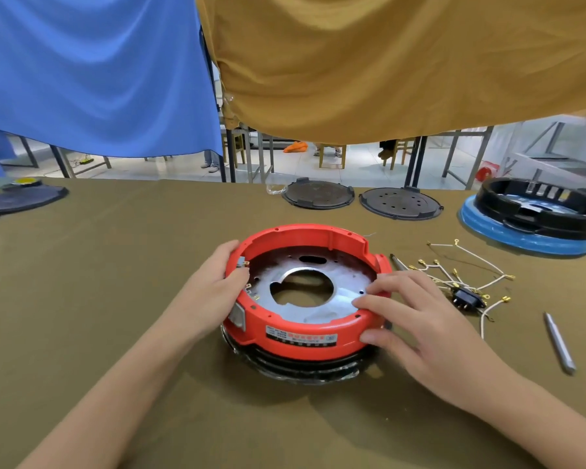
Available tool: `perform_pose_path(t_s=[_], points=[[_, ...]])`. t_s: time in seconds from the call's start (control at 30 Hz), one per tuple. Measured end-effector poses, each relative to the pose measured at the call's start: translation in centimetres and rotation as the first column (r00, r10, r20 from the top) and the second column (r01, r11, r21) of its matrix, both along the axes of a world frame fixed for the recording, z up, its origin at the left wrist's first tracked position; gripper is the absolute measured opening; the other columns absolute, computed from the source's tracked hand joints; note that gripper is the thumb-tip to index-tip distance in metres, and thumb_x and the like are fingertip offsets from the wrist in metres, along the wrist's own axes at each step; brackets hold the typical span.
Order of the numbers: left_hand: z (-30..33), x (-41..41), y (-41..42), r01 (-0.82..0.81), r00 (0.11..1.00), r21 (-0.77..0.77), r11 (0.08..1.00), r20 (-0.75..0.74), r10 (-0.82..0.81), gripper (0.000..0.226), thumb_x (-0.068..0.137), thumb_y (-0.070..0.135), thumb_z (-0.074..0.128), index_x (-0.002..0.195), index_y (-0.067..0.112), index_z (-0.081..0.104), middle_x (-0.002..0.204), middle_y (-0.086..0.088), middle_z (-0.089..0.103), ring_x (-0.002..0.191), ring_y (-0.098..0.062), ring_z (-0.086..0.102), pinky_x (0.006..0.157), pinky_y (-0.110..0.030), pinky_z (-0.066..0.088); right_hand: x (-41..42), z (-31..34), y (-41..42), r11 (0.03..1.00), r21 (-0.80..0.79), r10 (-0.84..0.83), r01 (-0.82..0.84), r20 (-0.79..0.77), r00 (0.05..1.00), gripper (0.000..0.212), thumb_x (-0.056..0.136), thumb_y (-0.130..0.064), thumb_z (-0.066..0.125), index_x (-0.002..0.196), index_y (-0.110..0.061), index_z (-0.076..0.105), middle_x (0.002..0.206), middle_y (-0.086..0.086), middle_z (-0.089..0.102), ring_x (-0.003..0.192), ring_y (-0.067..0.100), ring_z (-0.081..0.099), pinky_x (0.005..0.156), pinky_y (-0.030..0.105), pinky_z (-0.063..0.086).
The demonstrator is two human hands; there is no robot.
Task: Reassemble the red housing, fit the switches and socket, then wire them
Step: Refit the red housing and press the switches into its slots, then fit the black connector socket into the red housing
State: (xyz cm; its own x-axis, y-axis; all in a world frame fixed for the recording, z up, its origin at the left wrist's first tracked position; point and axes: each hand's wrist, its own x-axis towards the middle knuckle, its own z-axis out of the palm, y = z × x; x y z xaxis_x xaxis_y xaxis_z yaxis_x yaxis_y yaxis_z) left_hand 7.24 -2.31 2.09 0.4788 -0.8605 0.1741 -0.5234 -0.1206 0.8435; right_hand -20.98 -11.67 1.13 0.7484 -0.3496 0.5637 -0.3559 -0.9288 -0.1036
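Head view: both hands on the red housing point(305, 336), which sits on a black base at the middle of the olive cloth table point(115, 333).

Left hand point(217, 286) grips the housing's left rim, fingers curled over the edge next to a small switch point(242, 264) with brass tabs. Right hand point(410, 319) holds the right front rim, thumb on the outer wall, fingers over the top. Metal plate point(318, 299) with a central cut-out lies inside. To the right: white wires point(467, 269), black socket point(467, 299), grey screwdriver point(559, 343), apart from the housing.
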Motion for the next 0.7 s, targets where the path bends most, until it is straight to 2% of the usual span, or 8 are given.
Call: perform_pose_path(t_s=[0.07, 0.13, 0.23, 0.3, 0.43, 0.53, 0.63, 0.7], points=[[0.0, 0.2, -0.3, -0.002, 0.998, -0.043, 0.999, -0.069, -0.001, 0.032, 0.099, 0.016, 0.049, 0.113, 0.045, 0.052, 0.087, 0.032, 0.068, 0.075, 0.014, 0.060, 0.069, -0.007, 0.042, 0.1, 0.0, 0.2, 1.000, -0.015, 0.007, -0.007, 0.022, 1.000, 0.043, 0.093, -0.047, 0.053, 0.114, -0.015, 0.072, 0.111, -0.001, 0.061, 0.108, 0.024, 0.054, 0.092, 0.037, 0.048], [0.0, 0.3, -0.5, -0.009, 0.994, -0.056, 0.998, -0.110, 0.003, 0.031, 0.099, 0.018, 0.051, 0.117, 0.044, 0.052, 0.091, 0.028, 0.068, 0.075, 0.013, 0.060, 0.067, -0.005, 0.042, -0.1, -0.1, 0.1, 0.999, -0.010, 0.040, -0.040, 0.026, 0.999, 0.044, 0.093, -0.050, 0.054, 0.117, -0.017, 0.071, 0.113, -0.002, 0.060, 0.110, 0.022, 0.053, 0.095, 0.035, 0.045], [-0.2, 0.5, -0.7, -0.015, 0.990, -0.059, 0.998, -0.141, 0.006, 0.038, 0.099, 0.020, 0.052, 0.133, 0.037, 0.048, 0.110, 0.021, 0.063, 0.085, 0.010, 0.060, 0.076, -0.013, 0.042, -0.5, 0.4, -0.5, 0.997, 0.049, 0.051, -0.052, 0.024, 0.998, 0.048, 0.094, -0.051, 0.052, 0.128, -0.020, 0.064, 0.128, -0.005, 0.054, 0.127, 0.018, 0.044, 0.108, 0.026, 0.034], [-0.3, 0.4, -0.8, -0.009, 0.982, -0.085, 0.996, -0.187, -0.007, 0.031, 0.099, 0.018, 0.053, 0.126, 0.033, 0.052, 0.113, 0.019, 0.063, 0.085, 0.011, 0.062, 0.077, -0.016, 0.044, -0.9, 0.7, -0.9, 0.995, 0.094, 0.017, -0.018, 0.018, 1.000, 0.050, 0.094, -0.053, 0.050, 0.130, -0.020, 0.061, 0.134, -0.005, 0.051, 0.137, 0.016, 0.037, 0.113, 0.022, 0.027], [0.0, 0.0, -1.2, -0.071, 0.974, -0.143, 0.987, -0.223, 0.038, 0.026, 0.101, 0.020, 0.053, 0.126, 0.021, 0.060, 0.116, 0.002, 0.068, 0.096, -0.012, 0.064, 0.088, -0.029, 0.047, -0.5, 0.6, -0.2, 0.999, 0.047, 0.022, -0.021, -0.029, 0.999, 0.046, 0.095, -0.051, 0.050, 0.121, -0.017, 0.068, 0.120, -0.004, 0.060, 0.125, 0.018, 0.046, 0.108, 0.026, 0.034], [0.4, -0.3, -0.5, -0.124, 0.991, -0.165, 0.978, 0.033, 0.131, 0.035, 0.100, 0.036, 0.053, 0.133, 0.022, 0.058, 0.129, 0.004, 0.061, 0.119, -0.012, 0.056, 0.106, -0.032, 0.041, -0.4, 0.7, 0.1, 0.997, 0.062, 0.039, -0.039, -0.001, 0.999, 0.043, 0.095, -0.049, 0.053, 0.121, -0.018, 0.069, 0.117, -0.006, 0.062, 0.121, 0.015, 0.049, 0.105, 0.022, 0.036], [0.9, -3.1, 1.0, 0.068, 0.923, -0.203, 0.977, 0.383, 0.016, 0.045, 0.090, 0.061, 0.045, 0.123, 0.035, 0.062, 0.125, 0.019, 0.056, 0.123, -0.001, 0.045, 0.108, -0.015, 0.027, -0.6, 1.1, -0.6, 0.971, 0.224, 0.054, -0.083, 0.132, 0.990, 0.039, 0.095, -0.045, 0.055, 0.121, -0.019, 0.068, 0.119, -0.009, 0.062, 0.119, 0.008, 0.051, 0.103, 0.016, 0.035], [0.9, -5.0, 1.4, 0.171, 0.837, -0.101, 0.980, 0.540, -0.090, 0.046, 0.087, 0.066, 0.036, 0.105, 0.039, 0.069, 0.114, 0.027, 0.058, 0.121, 0.007, 0.042, 0.116, -0.032, 0.020, -1.0, 1.4, -1.7, 0.952, 0.304, -0.058, -0.024, 0.258, 0.964, 0.029, 0.097, -0.036, 0.056, 0.116, -0.020, 0.068, 0.112, -0.011, 0.064, 0.112, 0.006, 0.054, 0.098, 0.019, 0.040]])
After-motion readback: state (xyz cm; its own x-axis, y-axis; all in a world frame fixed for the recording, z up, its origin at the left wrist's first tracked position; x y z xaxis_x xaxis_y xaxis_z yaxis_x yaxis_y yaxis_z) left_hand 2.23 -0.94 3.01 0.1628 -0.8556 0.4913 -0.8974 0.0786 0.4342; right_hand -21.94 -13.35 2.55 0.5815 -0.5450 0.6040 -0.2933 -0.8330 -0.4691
